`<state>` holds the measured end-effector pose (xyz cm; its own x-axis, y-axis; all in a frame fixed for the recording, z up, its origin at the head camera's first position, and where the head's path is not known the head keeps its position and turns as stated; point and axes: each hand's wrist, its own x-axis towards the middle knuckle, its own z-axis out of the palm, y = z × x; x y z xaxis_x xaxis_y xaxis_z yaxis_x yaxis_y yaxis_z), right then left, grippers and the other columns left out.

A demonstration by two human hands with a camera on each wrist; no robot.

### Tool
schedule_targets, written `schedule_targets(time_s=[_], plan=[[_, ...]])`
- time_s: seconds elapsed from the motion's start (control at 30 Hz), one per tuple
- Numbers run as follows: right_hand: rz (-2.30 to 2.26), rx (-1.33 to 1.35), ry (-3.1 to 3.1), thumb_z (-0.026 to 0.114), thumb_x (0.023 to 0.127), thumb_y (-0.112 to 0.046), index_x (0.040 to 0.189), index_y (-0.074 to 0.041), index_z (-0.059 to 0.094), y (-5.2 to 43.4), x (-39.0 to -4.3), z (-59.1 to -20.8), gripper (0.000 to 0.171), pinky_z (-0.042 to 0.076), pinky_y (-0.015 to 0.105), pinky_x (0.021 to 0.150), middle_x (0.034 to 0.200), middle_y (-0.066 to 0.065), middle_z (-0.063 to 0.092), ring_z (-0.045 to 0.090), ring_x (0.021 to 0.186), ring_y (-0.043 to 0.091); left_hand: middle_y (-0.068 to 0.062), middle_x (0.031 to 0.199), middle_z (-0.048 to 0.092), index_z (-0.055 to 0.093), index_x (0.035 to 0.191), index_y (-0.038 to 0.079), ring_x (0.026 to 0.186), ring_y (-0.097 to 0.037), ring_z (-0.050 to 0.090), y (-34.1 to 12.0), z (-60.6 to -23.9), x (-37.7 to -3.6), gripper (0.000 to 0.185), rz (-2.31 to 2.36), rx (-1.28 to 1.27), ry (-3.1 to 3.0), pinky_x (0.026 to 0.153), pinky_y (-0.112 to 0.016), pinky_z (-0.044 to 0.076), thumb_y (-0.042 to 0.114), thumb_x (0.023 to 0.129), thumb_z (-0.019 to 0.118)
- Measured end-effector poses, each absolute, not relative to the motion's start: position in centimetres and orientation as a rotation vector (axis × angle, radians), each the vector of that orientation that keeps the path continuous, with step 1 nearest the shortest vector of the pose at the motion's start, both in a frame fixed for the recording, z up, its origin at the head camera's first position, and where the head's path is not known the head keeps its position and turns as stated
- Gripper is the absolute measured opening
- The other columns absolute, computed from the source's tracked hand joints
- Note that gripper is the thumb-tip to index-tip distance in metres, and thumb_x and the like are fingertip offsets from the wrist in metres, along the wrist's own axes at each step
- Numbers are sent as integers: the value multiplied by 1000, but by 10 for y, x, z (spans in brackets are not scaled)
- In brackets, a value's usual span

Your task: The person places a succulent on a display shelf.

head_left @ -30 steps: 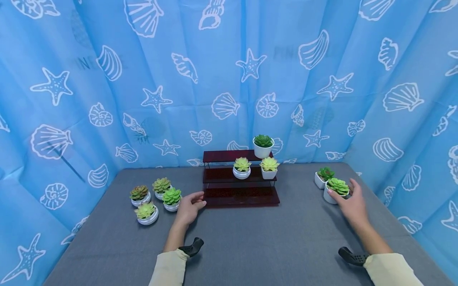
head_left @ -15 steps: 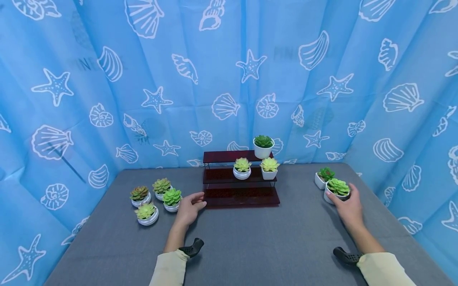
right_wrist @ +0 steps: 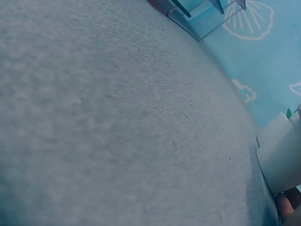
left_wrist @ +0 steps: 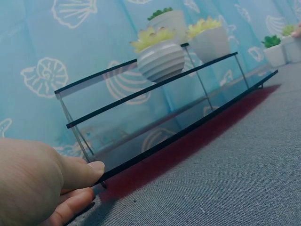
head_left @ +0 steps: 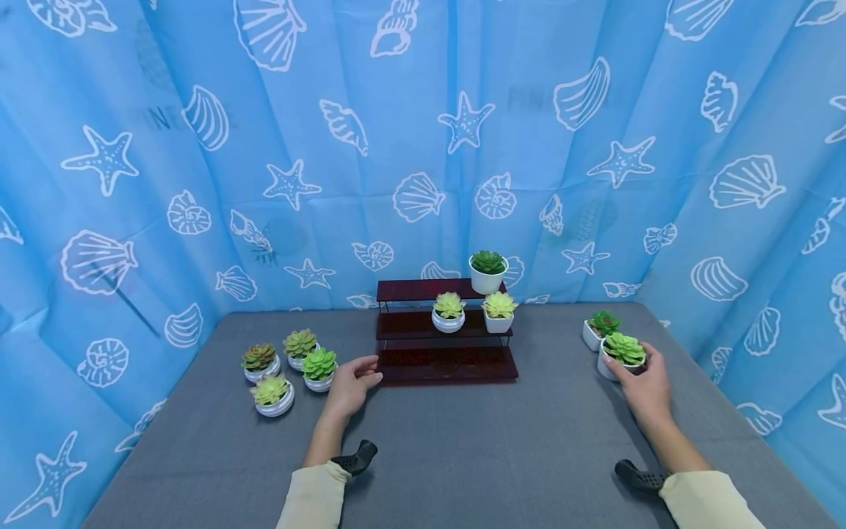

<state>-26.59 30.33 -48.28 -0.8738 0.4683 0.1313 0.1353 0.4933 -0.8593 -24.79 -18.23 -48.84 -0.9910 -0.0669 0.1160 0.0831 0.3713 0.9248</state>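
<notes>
Right hand (head_left: 646, 388): fingers curled round the near side of a white pot with a green succulent (head_left: 622, 355), which stands on the grey table (head_left: 463, 455) at the far right, just in front of a second small potted plant (head_left: 600, 328). Left hand (head_left: 349, 385): relaxed, thumb and fingertips resting against the left front corner of the dark red three-tier stand (head_left: 446, 353), steadying it. Stand holds three pots on its upper tiers; the lowest tier is bare. Handling note: grip the pot low on its wall, lift it straight up to clear its neighbour, keep it level, and keep the stand braced. Four more succulents (head_left: 291, 367) sit grouped at left.
</notes>
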Motion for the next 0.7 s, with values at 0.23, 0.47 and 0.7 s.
schedule_targets(time_s=[0.23,0.47,0.7], plan=[[1331,-497,-2422,65,93,-35,151,4,18,301,-261,-485,84,25,57,108,148,31,28,30,135,45,-17,113,66,63,124,-3,105,-29,60,-182,-489,-248,34,-1695,-7,-2487,87,-44,49,1,91,66],[1366,-445,-2461,65,93,-37,151,4,19,294,-253,-483,85,27,57,105,146,32,31,32,133,45,-16,113,66,63,124,-3,105,-29,60,-183,-490,-248,34,-1688,1,-2494,88,-44,49,1,91,65],[1439,-370,-2480,67,92,-35,152,3,18,280,-243,-479,85,24,57,109,151,31,26,26,139,44,-16,113,66,63,124,-3,106,-29,60,-182,-489,-249,34,-1696,-3,-2488,89,-44,49,1,91,65]])
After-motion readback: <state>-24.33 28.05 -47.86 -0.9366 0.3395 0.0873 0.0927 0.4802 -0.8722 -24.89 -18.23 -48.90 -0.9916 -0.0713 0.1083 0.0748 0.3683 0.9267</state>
